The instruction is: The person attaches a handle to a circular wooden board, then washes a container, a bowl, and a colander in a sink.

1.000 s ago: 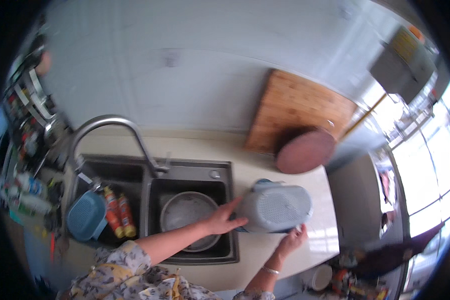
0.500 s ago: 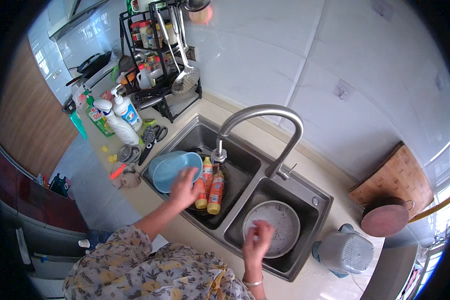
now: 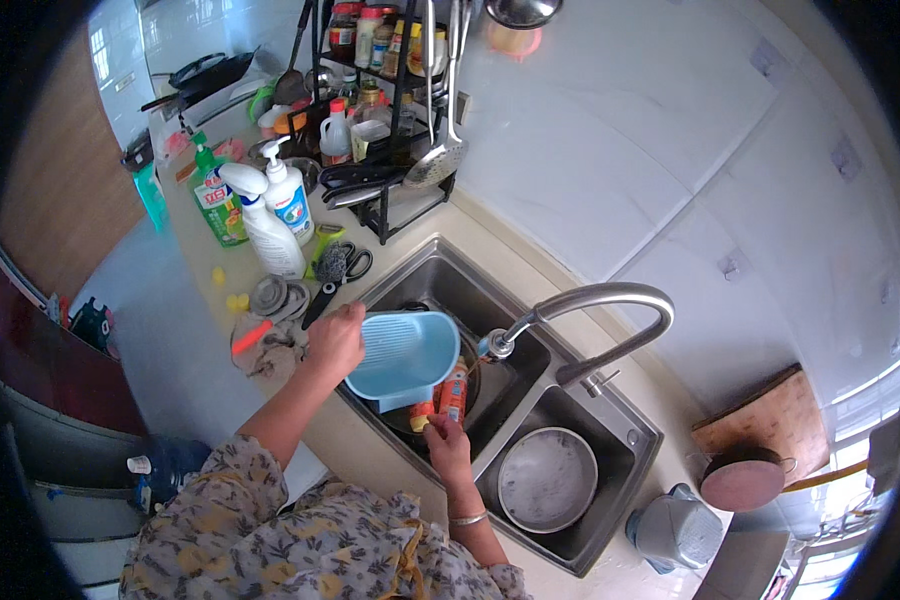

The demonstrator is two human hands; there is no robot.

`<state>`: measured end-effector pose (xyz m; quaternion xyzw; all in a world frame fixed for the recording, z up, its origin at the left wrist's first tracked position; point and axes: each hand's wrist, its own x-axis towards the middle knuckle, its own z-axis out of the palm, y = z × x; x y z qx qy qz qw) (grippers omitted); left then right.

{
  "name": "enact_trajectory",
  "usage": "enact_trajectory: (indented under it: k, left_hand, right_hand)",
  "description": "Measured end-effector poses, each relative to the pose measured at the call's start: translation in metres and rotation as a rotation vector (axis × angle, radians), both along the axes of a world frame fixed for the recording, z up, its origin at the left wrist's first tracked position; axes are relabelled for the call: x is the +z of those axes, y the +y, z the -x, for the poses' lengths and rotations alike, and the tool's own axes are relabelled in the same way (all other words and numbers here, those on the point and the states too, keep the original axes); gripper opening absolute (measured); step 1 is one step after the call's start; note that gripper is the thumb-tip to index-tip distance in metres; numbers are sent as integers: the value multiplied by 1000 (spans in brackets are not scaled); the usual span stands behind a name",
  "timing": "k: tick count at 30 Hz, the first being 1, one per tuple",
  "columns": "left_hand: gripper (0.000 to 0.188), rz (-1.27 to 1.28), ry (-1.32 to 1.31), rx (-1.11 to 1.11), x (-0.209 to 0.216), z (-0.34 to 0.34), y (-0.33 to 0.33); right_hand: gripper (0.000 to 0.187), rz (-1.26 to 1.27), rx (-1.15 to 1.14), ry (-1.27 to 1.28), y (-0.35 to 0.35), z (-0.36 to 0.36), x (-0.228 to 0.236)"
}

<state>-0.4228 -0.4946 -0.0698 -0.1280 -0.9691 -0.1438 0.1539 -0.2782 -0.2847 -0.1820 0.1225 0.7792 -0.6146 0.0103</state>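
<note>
My left hand [image 3: 336,341] is closed on the left rim of a light blue plastic basin [image 3: 402,352], tilted over the left bowl of the sink. Its ribbed inside faces up and looks bare. Just below it, my right hand [image 3: 448,446] has its fingertips closed at the yellow cap of a red-orange bottle [image 3: 422,410], mostly hidden by the basin and fingers. A second red-orange bottle [image 3: 454,390] lies beside it in the same bowl. The curved metal faucet [image 3: 610,297] reaches over that bowl from the right.
A round metal pan [image 3: 547,480] sits in the right bowl. Spray and pump bottles [image 3: 273,235], scissors [image 3: 355,262] and a grey rag [image 3: 270,355] occupy the left counter, below a black spice rack [image 3: 385,205]. A cutting board [image 3: 770,420] and a grey plastic container [image 3: 676,530] stand right.
My left hand has taken the basin's rim and tipped it. My right hand has moved left from above the pan to the bottles. The view has shifted.
</note>
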Motion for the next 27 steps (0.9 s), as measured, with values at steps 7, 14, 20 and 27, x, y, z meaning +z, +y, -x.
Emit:
enact_trajectory:
  k: [7,14,20,27]
  left_hand:
    - [20,-465,-265,-50,-16,-1,33]
    - [24,-733,-237,-212,-35,-15,71]
    - [27,-756,-84,-284,-24,-15,78]
    - [25,-720,-38,-310,-4,-13,63]
  right_hand:
    - [50,667,-303,-24,16,23,46]
    - [46,923,-304,14,61,33,41]
    - [45,1134,-318,78,55,58,18]
    - [49,1250,-366,65,22,82,0]
